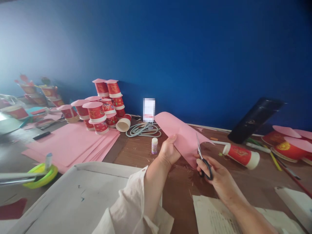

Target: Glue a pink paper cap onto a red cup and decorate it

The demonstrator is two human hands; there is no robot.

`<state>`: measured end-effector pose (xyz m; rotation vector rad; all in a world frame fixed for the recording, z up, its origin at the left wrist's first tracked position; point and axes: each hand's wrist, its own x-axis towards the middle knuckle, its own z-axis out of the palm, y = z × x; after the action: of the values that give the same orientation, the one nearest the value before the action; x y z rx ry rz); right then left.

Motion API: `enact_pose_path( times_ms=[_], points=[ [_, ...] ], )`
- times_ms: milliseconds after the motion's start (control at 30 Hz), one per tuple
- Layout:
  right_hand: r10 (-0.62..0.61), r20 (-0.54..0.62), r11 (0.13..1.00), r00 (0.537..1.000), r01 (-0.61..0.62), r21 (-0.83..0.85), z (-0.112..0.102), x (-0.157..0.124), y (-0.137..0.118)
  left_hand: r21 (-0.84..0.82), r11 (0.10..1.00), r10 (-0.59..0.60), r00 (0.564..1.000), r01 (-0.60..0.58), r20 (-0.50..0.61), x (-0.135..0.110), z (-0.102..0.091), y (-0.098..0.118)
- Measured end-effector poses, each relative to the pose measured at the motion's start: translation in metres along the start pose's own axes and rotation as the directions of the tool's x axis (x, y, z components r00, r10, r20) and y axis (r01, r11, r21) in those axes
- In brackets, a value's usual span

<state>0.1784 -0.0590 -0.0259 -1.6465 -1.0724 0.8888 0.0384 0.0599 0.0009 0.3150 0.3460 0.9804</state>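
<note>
My left hand (168,150) grips the near edge of a pink paper sheet (180,133) held up over the wooden table (136,152). My right hand (214,174) is closed on black-handled scissors (202,159), whose blades point up into the sheet's right side. The sheet curls away toward the blue wall. A small glue stick (154,145) stands just left of my left hand.
A stack of pink sheets (70,144) lies at left, with piled red paper cups (102,105) behind it. A grey coiled cable (143,129), a lying red cup (241,156), pens (275,161), a white tray (73,198) and printed papers (214,214) surround my hands.
</note>
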Motion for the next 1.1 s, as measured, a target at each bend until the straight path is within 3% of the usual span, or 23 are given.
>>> enact_pose_path(
  times_ms=[633, 1100],
  points=[
    [-0.062, -0.032, 0.995, 0.998, 0.059, -0.084, -0.007, 0.001, -0.005, -0.009, 0.999, -0.037, 0.999, 0.037, 0.005, 0.004, -0.001, 0.002],
    [-0.007, 0.001, 1.0, 1.0, 0.007, -0.027, -0.008, -0.004, -0.009, 0.055, 0.998, -0.018, 1.0, 0.018, -0.005, -0.001, 0.003, 0.004]
  ],
)
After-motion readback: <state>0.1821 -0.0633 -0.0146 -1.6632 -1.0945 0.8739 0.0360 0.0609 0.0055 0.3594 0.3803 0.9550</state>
